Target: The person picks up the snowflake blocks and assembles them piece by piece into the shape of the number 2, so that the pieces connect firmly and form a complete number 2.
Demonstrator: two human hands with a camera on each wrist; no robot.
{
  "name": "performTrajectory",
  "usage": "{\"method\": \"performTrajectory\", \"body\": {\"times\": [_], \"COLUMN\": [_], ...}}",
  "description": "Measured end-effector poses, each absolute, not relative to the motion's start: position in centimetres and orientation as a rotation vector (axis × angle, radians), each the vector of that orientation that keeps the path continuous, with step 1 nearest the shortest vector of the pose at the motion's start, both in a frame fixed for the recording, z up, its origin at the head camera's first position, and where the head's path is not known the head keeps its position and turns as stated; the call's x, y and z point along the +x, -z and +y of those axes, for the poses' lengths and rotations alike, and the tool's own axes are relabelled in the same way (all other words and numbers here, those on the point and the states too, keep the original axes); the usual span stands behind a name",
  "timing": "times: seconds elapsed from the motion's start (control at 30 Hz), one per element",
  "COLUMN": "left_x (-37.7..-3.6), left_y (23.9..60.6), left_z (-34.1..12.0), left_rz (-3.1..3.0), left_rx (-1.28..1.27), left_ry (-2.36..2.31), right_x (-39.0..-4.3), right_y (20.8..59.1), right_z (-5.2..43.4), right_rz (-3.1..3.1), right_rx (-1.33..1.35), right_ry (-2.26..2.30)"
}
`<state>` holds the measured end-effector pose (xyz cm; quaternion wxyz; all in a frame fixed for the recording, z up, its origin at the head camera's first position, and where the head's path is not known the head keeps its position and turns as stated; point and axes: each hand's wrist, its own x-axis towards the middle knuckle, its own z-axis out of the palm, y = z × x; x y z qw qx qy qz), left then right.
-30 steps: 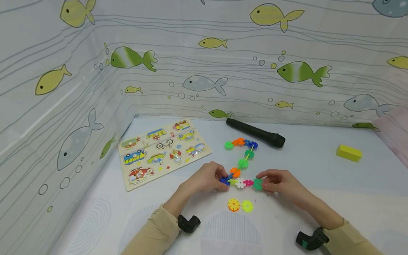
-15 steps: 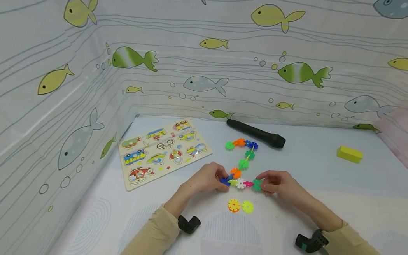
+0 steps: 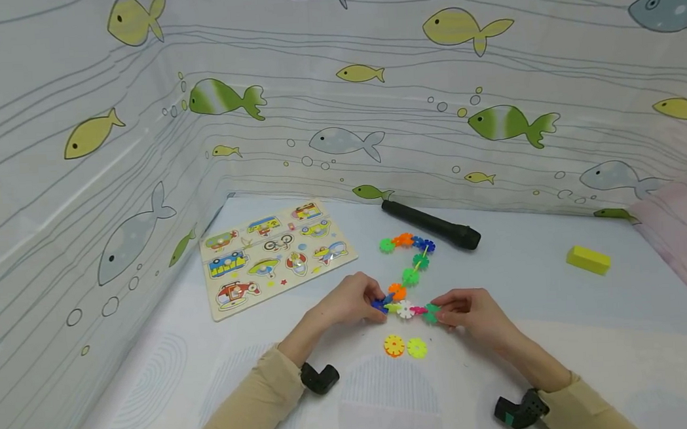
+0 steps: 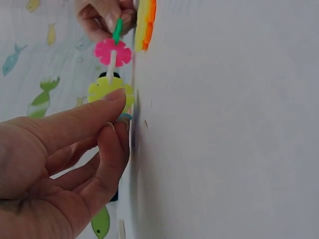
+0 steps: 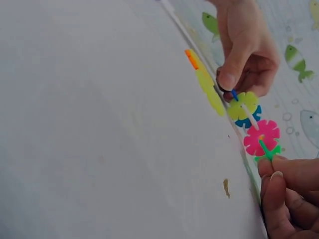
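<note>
A chain of colourful plastic snowflake discs lies on the pale mat in the shape of a 2. My left hand pinches the blue disc at the chain's lower left end. My right hand pinches the green disc at the lower right end. Between the hands sit a yellow-green, a white and a pink disc. In the left wrist view my fingers pinch the yellow-green disc, with the pink disc beyond it. In the right wrist view my fingertips hold the green disc.
Two loose discs, orange-yellow and yellow-green, lie just in front of the hands. A wooden vehicle puzzle board lies at the left, a black cylinder behind the chain, a yellow block at the right. Fish-print curtains wall the mat.
Both hands stay at the chain's bottom row. The right hand has shifted slightly left and down along with its forearm; the chain's bottom row looks a little more bunched.
</note>
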<state>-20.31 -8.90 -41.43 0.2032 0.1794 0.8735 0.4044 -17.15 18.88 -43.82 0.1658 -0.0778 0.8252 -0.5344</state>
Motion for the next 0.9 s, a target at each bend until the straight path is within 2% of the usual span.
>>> {"method": "performTrajectory", "body": {"times": [0.37, 0.6, 0.9], "left_x": [-20.3, -20.2, -20.2], "left_y": [41.4, 41.4, 41.3], "left_z": [-9.0, -9.2, -9.1], "left_rz": [2.430, 2.425, 2.425], "left_rx": [0.473, 0.475, 0.498], "left_ry": [-1.112, -1.117, -1.112], "right_x": [-17.5, -16.5, -15.6], "right_y": [42.6, 41.8, 43.1], "right_z": [19.8, 18.6, 17.3], "right_rz": [2.581, 2.342, 2.279], "right_rx": [-0.219, -0.607, -0.757], "right_ry": [1.401, 1.313, 1.239]}}
